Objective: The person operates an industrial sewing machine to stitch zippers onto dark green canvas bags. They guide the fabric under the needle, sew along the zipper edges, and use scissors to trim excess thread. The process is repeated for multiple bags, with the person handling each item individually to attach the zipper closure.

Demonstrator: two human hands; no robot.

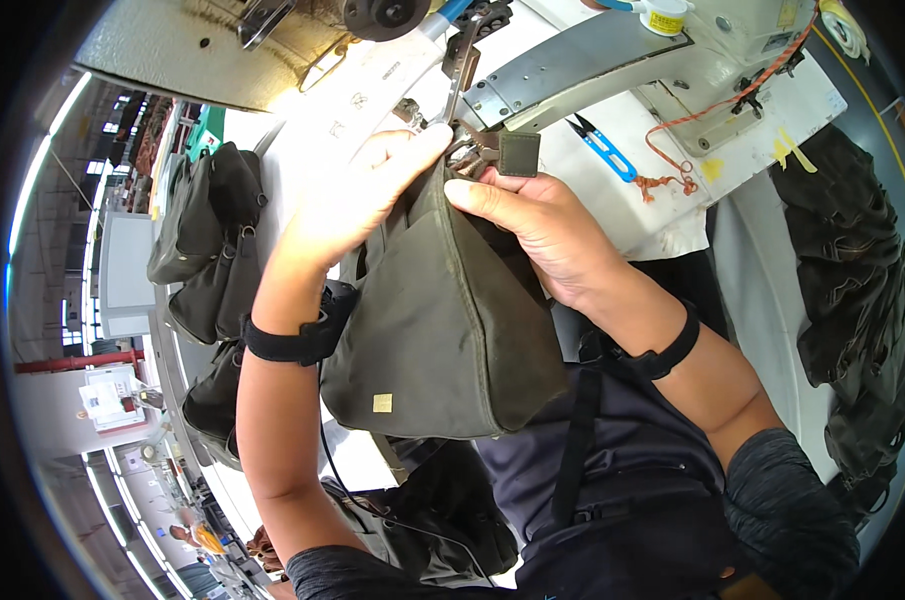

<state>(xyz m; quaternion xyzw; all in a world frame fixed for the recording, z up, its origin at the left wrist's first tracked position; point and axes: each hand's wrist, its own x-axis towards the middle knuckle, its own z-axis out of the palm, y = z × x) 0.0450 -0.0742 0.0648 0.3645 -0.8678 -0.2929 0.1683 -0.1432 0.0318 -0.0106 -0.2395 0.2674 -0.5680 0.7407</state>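
Note:
A dark olive fabric bag (427,310) hangs from both hands, its wide end toward me and its narrow top edge at the sewing machine. My left hand (387,180) grips that top edge on the left, fingers partly hidden and washed out by the lamp. Closed on the same edge from the right is my right hand (517,215), thumb laid on the fabric. Between the hands, a short dark tab (518,154) sticks out to the right beside the machine's needle area (456,110). A small gold-coloured plate (382,403) sits low on the bag.
The sewing machine arm (582,65) spans the far side. Blue thread snips (607,150) and an orange-red cord (662,150) lie on the machine table to the right. More dark bags (207,215) stand at left, and others (852,270) pile up at right.

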